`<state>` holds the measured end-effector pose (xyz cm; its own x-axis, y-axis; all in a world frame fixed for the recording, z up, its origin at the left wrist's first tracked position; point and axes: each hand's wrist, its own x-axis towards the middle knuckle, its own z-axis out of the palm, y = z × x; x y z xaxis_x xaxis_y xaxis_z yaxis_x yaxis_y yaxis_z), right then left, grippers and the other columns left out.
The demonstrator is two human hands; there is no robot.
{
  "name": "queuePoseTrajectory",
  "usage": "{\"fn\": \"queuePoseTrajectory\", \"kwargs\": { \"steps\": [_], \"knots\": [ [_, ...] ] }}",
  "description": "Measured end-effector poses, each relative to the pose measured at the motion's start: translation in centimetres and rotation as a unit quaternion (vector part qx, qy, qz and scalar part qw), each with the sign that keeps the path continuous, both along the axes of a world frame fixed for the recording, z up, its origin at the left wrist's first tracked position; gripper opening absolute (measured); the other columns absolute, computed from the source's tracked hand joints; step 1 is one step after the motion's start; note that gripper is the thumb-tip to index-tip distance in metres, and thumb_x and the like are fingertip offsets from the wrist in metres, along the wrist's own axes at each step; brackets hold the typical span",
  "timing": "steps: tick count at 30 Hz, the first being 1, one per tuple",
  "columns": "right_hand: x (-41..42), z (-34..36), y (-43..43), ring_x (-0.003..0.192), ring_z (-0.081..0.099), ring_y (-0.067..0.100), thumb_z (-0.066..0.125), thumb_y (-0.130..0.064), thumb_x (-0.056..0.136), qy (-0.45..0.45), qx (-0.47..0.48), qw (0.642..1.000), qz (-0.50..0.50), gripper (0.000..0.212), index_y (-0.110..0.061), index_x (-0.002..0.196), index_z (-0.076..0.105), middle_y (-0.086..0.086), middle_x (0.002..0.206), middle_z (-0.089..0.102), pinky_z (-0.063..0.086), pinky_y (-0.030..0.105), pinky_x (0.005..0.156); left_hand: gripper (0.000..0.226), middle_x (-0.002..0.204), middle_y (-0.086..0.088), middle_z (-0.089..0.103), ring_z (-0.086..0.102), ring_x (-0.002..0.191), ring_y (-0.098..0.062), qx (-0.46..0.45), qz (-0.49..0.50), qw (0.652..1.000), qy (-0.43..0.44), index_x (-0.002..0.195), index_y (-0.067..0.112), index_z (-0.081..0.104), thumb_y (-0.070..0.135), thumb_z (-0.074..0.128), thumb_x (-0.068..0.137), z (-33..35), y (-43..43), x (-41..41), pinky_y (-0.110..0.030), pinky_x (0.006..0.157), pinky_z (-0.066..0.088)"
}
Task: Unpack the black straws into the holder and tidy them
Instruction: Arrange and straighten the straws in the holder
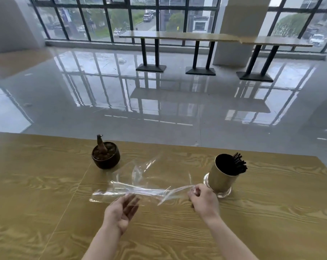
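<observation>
Black straws (239, 164) in holder (221, 177), leaning on its far-right rim; likely light, stiff, slippery; grip near tops. Right hand (203, 199), just left of holder, pinches limp clear wrapper (136, 188); left hand (121, 209), farther left, fingers straight, gripping nothing.

**A:** anyone spot any writing here? brand, label, number, anything at all?

**B:** nope, nothing readable. The gold holder (221, 180) is plain metal on the side we can see. The clear wrapper (140, 186) just left of the holder shows only glare, and the dark pot (106, 158) further left of it is plain too.

**A:** what about outside the window?

**B:** far behind the holder and off to its left there's a blue banner (66, 15). It might carry marks, but it's way too blurry to tell. The parked cars (147, 15) behind the holder are too small for any plates.
</observation>
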<state>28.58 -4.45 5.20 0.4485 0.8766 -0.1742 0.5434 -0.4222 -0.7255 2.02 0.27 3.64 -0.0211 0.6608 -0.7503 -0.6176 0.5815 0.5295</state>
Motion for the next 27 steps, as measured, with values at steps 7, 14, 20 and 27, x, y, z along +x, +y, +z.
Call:
{"fn": "queuePoseTrajectory", "kwargs": {
  "steps": [7,14,20,27],
  "knots": [
    [-1.3,-4.4,-0.3,0.090,0.063,0.027,0.069,-0.011,0.084,-0.031,-0.060,0.998,0.015,0.036,-0.013,0.117,0.055,0.008,0.103,0.070,0.043,0.033,0.071,0.013,0.081,-0.016,0.066,0.061,0.061,-0.027,-0.090,-0.002,0.993,0.080,0.081,-0.004,0.063,-0.001,0.062,0.093,-3.2,-1.2,-0.6,-0.032,0.038,0.057],
    [-1.4,-6.8,-0.6,0.101,0.068,0.027,0.065,-0.024,0.089,-0.106,-0.136,0.981,0.094,0.032,-0.021,0.120,0.057,0.002,0.111,0.073,0.048,0.032,0.076,0.014,0.076,-0.012,0.051,0.050,0.059,-0.025,-0.119,0.017,0.982,0.145,0.083,-0.003,0.057,0.001,0.070,0.089,-5.1,-0.9,-1.3,-0.031,0.032,0.052],
    [-1.5,-7.5,-0.8,0.104,0.065,0.028,0.063,-0.030,0.090,-0.153,-0.134,0.971,0.125,0.031,-0.025,0.120,0.056,0.000,0.115,0.068,0.047,0.033,0.077,0.046,0.114,-0.026,0.058,0.061,0.083,-0.037,-0.116,0.022,0.923,0.367,0.126,-0.008,0.054,0.006,0.072,0.086,-4.9,-1.8,-2.9,-0.039,0.060,0.060],
    [-2.4,-7.7,-1.6,0.114,0.047,0.022,0.055,-0.029,0.091,-0.305,-0.089,0.924,0.214,0.040,-0.023,0.130,0.050,0.000,0.127,0.049,0.048,0.031,0.087,0.064,0.153,-0.010,0.033,0.034,0.139,-0.029,0.073,-0.356,0.591,0.720,0.145,0.023,0.042,0.046,0.063,0.089,-5.4,-4.2,-2.1,-0.044,0.105,0.042]
  ]
}}
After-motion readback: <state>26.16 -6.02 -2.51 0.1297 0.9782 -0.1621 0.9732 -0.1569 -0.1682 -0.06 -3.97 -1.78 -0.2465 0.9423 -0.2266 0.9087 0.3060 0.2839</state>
